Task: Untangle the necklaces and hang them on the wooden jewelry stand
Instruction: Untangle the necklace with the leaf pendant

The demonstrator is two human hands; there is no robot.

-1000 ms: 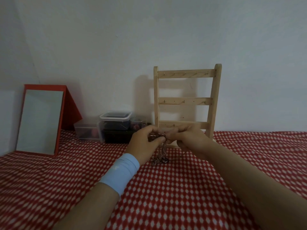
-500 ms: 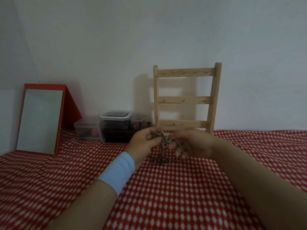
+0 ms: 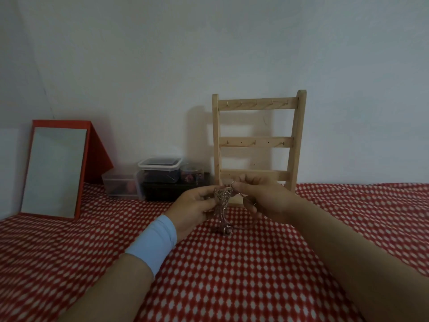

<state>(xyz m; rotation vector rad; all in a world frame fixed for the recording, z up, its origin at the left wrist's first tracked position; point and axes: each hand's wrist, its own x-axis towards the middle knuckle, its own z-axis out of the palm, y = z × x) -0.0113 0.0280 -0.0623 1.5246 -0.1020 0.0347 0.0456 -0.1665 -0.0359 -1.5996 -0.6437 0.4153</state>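
Note:
A tangled bunch of thin metal necklaces (image 3: 222,203) hangs between my hands, its lower end with a ring touching the red checked cloth. My left hand (image 3: 193,209), with a light blue wristband, pinches the left side of the tangle. My right hand (image 3: 262,198) pinches one chain at the top right of the bunch. Behind them stands the wooden jewelry stand (image 3: 257,142) against the wall, with three rungs of small hooks and nothing hanging on them. My hands hide the stand's base.
A red-framed mirror (image 3: 54,168) leans at the left. Clear plastic boxes (image 3: 160,169) and a dark box (image 3: 171,189) sit by the wall left of the stand. The red checked cloth (image 3: 232,275) covers the whole surface.
My hands came slightly apart and lower, then drew the tangle up again. The right hand now pinches a single chain at the top of the bunch.

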